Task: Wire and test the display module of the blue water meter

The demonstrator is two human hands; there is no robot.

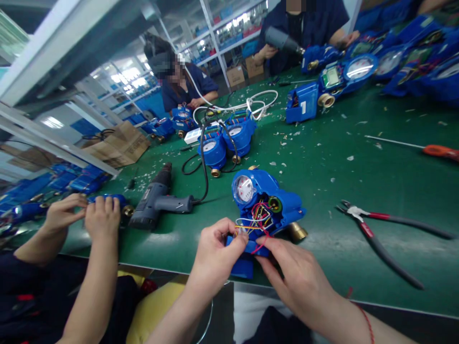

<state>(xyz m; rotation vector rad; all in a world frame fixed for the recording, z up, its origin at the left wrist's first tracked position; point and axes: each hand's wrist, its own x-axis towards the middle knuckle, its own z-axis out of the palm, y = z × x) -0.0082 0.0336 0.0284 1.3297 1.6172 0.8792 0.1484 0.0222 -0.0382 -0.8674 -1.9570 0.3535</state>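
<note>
A blue water meter with a round dial lies on the bench in front of me, its housing open. Red, yellow and white wires spill out of the opening, and a brass pipe end sticks out at the right. My left hand pinches the wires between thumb and forefinger over a blue cover part at the bench edge. With thumb below and fingers above, my right hand grips the right side of that cover part, beside a pink wire. The fingertips partly hide the wire ends.
Cutting pliers with red and grey handles lie at the right, and an orange-handled screwdriver lies beyond. A heat gun rests at the left beside a co-worker's hands. More meters and cables stand further back, near two other people.
</note>
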